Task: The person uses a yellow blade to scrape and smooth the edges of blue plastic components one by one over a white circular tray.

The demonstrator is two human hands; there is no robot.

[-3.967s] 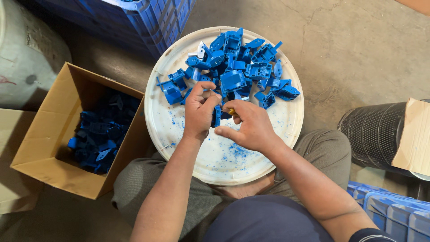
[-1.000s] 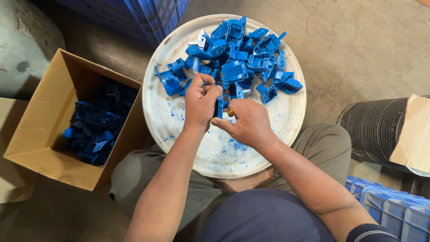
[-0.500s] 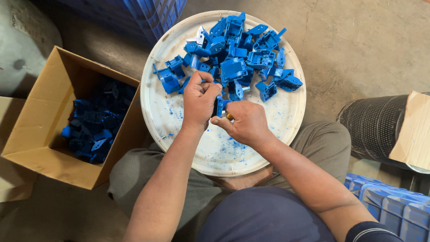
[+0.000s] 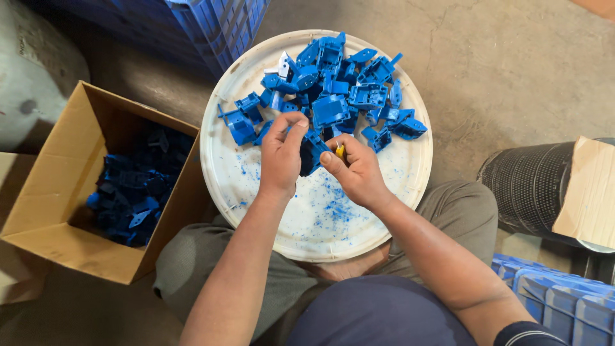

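Box (image 4: 48, 211): an open cardboard box is sitting at the left on the floor, just beside the tray's left rim; loose blue parts (image 4: 131, 189) are lying in its shadowed bottom.
Crate (image 4: 211, 25): a blue slatted crate is standing at the far left, its corner reaching close to the tray's far rim.
Tray (image 4: 269, 218): a round white tray is resting across the person's knees, dusted with blue shavings over its near half.
Pile (image 4: 339, 83): many blue plastic parts are lying heaped on the far half of the tray, just beyond both hands.
Left hand (image 4: 282, 157): it is curling around a blue part, thumb and fingers closing on its left side above the tray's middle.
Part (image 4: 312, 152): the blue part is being held between the two hands, touching both, with most of it hidden by the fingers.
Blade (image 4: 339, 151): a small yellow tool is showing just beside the part; its tip is too small to make out.
Right hand (image 4: 359, 173): it is pinching the yellow tool between thumb and forefinger, pressing in against the part's right side.
Bin (image 4: 532, 186): a black meshed cylinder is lying at the right, well apart from the tray, with a cardboard sheet (image 4: 589, 192) covering its right end.
Stack (image 4: 557, 301): blue crates are standing at the near right, beside the right elbow.
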